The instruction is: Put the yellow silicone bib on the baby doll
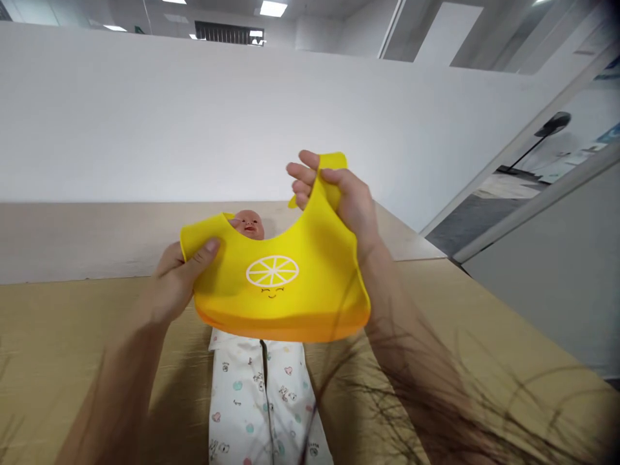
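A yellow bib (pixel 320 278) with a white citrus-slice print, a small smiling face and an orange lower pocket is held up between my hands. My left hand (pixel 186 271) grips its left strap, thumb in front. Around the right strap, my right hand (pixel 349 194) has its thumb on the near side and its other fingers pointing left. Behind the bib a baby doll (pixel 249 223) lies on its back, its head showing above the neckline. White printed sleepwear (pixel 256 400) with a dark front zip covers the doll below; its chest is hidden by the bib.
The doll lies on a wooden-topped table (pixel 450 323), with a paler surface (pixel 97 239) at its far side. A white partition (pixel 194 123) rises behind. At right stands a frame (pixel 513 148) with a floor and a dark-headed object beyond. Strands of hair cross the lower right.
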A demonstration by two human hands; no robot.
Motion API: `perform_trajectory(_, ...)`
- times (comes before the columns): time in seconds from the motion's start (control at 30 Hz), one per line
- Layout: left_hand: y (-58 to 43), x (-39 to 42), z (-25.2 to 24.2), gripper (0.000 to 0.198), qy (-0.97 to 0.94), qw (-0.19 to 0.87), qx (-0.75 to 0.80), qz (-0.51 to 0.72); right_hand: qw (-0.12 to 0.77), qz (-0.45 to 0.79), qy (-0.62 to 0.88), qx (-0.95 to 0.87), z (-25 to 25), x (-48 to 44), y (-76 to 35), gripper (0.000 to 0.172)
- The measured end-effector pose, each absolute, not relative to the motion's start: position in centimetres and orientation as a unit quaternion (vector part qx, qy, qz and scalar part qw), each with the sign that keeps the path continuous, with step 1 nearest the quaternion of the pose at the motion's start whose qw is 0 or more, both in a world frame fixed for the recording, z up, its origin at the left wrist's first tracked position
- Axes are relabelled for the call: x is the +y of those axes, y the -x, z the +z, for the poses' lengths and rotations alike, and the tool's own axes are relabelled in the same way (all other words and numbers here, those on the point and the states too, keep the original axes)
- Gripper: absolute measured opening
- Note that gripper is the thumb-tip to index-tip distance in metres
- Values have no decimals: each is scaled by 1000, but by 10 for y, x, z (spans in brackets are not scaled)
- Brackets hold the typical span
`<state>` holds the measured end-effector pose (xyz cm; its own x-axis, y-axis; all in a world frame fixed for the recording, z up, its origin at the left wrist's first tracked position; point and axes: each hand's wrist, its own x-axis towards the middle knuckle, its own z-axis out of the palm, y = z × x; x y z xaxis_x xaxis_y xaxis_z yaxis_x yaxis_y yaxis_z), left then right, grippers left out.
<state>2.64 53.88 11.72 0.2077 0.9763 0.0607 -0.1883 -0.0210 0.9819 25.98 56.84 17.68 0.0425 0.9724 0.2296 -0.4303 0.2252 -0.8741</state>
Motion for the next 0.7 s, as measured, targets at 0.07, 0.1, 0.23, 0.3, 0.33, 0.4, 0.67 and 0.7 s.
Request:
perform_trajectory(0.07,-28,560,107,64,-524,570,396,494,657,551,304,-415,160,597,-255,27)
perform_trajectory(0.1,-29,573,98,62,-533,563,402,487,660,557,305,-402,149,611,-254,25)
perform_trajectory(0.23,-32,631,55,46,-533,518,465,482,667,575,354,-314,104,656,-253,25)
perform_trajectory(0.3,-34,653,37,37,-515,515,498,471,666,577,379,-283,86,670,-253,25)
perform_trajectory(0.33,-35,661,30,33,-504,512,516,467,666,574,388,-276,78,676,-253,25)
perform_trajectory(0.4,-36,671,21,25,-491,506,541,458,667,563,405,-273,62,685,-253,23)
perform_trajectory(0.67,-40,687,-2,8,-479,450,594,463,666,459,507,-298,-7,716,-262,15)
perform_trajectory(0.7,-40,688,-7,8,-469,449,600,468,661,465,511,-293,-13,718,-262,15)
